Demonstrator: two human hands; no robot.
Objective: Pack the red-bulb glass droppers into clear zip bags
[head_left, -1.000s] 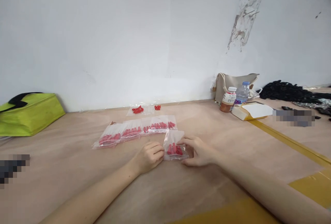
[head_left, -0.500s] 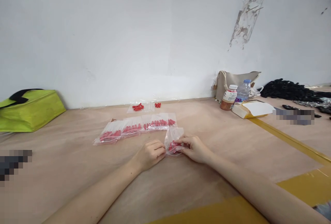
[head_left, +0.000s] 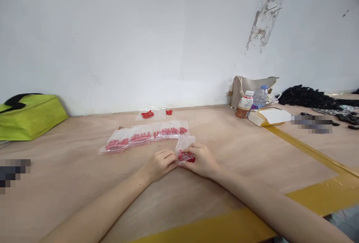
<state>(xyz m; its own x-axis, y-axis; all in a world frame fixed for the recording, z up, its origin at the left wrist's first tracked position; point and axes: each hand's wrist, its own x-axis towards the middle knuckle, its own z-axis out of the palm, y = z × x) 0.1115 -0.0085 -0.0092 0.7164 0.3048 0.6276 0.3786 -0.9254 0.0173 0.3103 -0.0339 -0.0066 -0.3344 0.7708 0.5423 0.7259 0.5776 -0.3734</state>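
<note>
Between my hands a small clear zip bag [head_left: 185,142] with red pieces [head_left: 187,157] inside lies on the brown table covering. My left hand [head_left: 162,164] is closed, its fingertips pinching the bag's near left corner. Over the bag's right side, my right hand [head_left: 202,160] grips it, thumb along the near edge and fingers curled over the red pieces. Beyond them, a row of overlapping clear bags [head_left: 140,135] holds more slim red pieces. Farther back, near the wall, loose-looking red pieces [head_left: 147,114] rest on or in clear plastic [head_left: 159,114].
A lime-green bag [head_left: 33,117] stands at the left by the wall. At the right are a beige bag [head_left: 238,86], a brown-drink bottle [head_left: 245,104], a clear bottle [head_left: 261,95] and an open box [head_left: 259,119]. Black pieces [head_left: 305,96] are heaped beyond; yellow tape [head_left: 305,147] crosses the table.
My right hand has slid left along the bag's near edge, its thumb now close to my left fingertips. My left hand keeps its pinch. The whole view has shifted slightly.
</note>
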